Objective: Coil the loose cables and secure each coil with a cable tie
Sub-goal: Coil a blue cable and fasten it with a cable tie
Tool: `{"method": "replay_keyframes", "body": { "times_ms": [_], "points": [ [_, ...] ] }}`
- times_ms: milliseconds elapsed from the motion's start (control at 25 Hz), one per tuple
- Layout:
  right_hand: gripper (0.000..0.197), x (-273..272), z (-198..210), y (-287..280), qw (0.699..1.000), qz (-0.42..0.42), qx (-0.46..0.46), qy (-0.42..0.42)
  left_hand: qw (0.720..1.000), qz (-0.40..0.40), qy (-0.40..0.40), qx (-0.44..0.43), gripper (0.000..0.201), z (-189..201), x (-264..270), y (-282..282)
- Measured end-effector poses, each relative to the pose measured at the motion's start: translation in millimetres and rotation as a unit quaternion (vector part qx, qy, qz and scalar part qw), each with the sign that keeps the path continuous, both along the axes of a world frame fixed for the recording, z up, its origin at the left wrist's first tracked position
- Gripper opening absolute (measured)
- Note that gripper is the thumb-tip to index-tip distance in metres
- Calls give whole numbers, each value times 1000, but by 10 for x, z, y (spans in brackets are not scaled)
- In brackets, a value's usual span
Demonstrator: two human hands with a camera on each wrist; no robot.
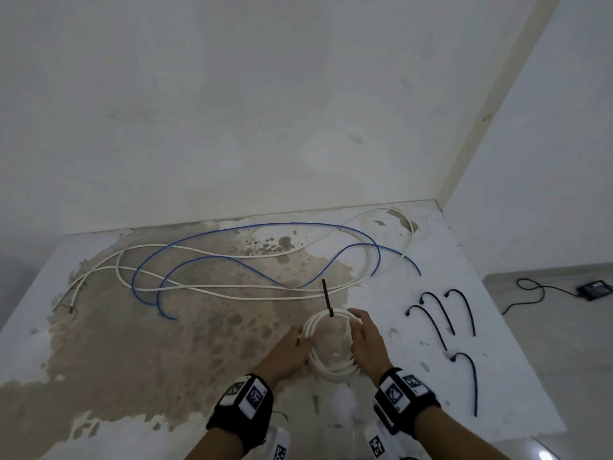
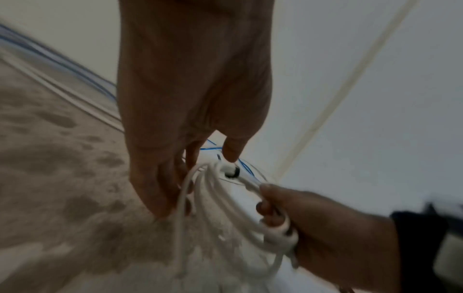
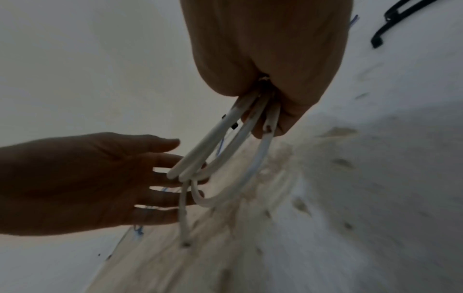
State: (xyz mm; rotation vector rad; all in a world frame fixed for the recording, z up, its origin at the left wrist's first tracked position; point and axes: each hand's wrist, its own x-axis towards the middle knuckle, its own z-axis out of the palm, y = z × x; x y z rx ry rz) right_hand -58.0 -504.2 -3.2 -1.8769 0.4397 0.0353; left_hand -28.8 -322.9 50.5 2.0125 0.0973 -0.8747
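Observation:
A small white cable coil is held just above the stained table near its front edge. A black cable tie sits on the coil's far side with its tail sticking up, and its head shows in the left wrist view. My right hand grips the coil's right side, fingers curled round the strands. My left hand is open, with straight fingers touching the coil's left side.
A loose blue cable and a long loose white cable sprawl across the table's far half. Several spare black cable ties lie to the right. A wall stands behind, and a black device with a cord lies on the floor at the right.

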Motion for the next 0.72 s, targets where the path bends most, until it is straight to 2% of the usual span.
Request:
{"method": "replay_keyframes", "body": {
  "times_ms": [80, 160, 280, 440, 600, 720],
  "points": [
    [18, -100, -137, -33, 999, 12, -37, 15, 999, -10, 5, 31, 41, -62, 111, 89],
    [14, -174, -232, -6, 996, 11, -87, 33, 998, -21, -34, 52, 38, -89, 292, 125],
    [24, -196, -307, 27, 959, 37, -273, 58, 990, -29, -131, 43, 32, -31, 695, -1],
    [36, -220, -351, 8, 919, 50, -390, 14, 969, -37, -243, 31, 30, -33, 1353, -427],
    [41, -266, -451, -31, 907, 55, -418, 2, 948, -120, -290, 53, 34, -184, 1786, -1082],
    [36, -226, -596, -81, 895, 25, -445, -29, 921, -211, -294, 143, 45, -284, 1995, -1585]
  ]
}}
